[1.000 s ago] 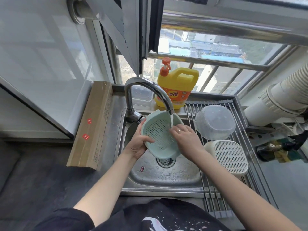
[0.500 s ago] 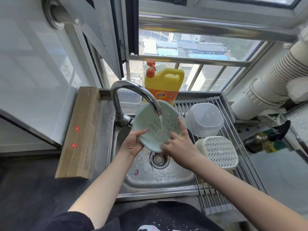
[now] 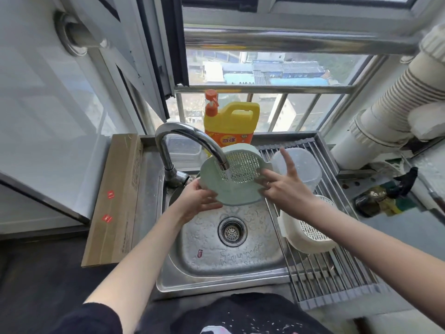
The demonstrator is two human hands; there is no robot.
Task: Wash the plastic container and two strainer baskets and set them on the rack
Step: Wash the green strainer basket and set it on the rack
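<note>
I hold a pale green strainer basket [image 3: 237, 189] tilted under the running faucet [image 3: 190, 143], over the steel sink [image 3: 231, 259]. My left hand [image 3: 196, 201] grips its lower left rim. My right hand [image 3: 285, 186] rests on its right rim, fingers spread and index finger raised. A clear plastic container [image 3: 305, 165] lies upside down on the rack [image 3: 330, 273] at the back. A white strainer basket [image 3: 305, 235] lies on the rack nearer me, partly behind my right forearm.
A yellow detergent bottle [image 3: 230, 124] with an orange pump stands behind the sink at the window. A long cardboard box [image 3: 115, 201] lies left of the sink. A white duct [image 3: 385, 112] and a dark bottle [image 3: 382, 196] are at the right.
The green basket has been raised and turned further under the spout, toward the back right. My right hand slid from its inside to its right rim, fingers opening.
</note>
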